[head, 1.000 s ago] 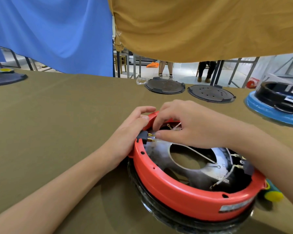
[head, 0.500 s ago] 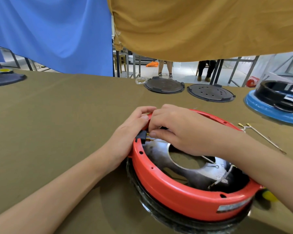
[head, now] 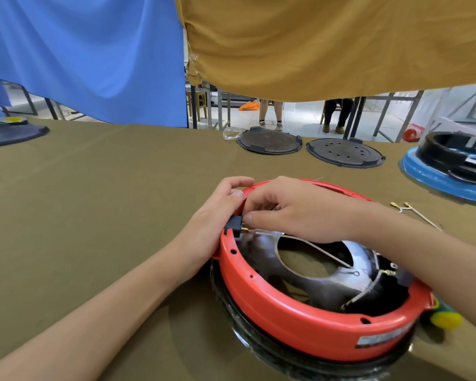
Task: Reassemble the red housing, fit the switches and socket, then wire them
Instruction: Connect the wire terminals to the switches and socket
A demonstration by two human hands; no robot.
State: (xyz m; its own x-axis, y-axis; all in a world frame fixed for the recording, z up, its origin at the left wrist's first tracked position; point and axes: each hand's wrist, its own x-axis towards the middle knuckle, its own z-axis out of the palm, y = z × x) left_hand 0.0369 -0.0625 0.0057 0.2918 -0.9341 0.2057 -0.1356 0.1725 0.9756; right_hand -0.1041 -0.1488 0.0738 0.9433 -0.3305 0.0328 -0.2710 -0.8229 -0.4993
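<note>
The red housing [head: 291, 312] lies open side up on the olive table, a metal plate with a round hole inside it. A black socket [head: 233, 225] with brass pins sits in its left rim. My left hand [head: 217, 215] grips the rim from outside, beside the socket. My right hand [head: 291, 209] reaches over the housing and pinches a thin white wire [head: 313, 250] at a socket pin. Another black switch [head: 401, 276] with wired terminals sits at the right rim.
Two dark round plates [head: 270, 141] [head: 344, 152] lie at the table's far edge. A blue-and-black unit [head: 448, 166] stands far right. Loose wires with brass terminals [head: 412, 213] lie behind my right arm. A green-yellow screwdriver handle [head: 445, 318] pokes out right of the housing.
My right hand slid left along the wire to the socket pins. The view shifted, baring the housing's far rim and the loose wires. My left hand stayed on the rim.
</note>
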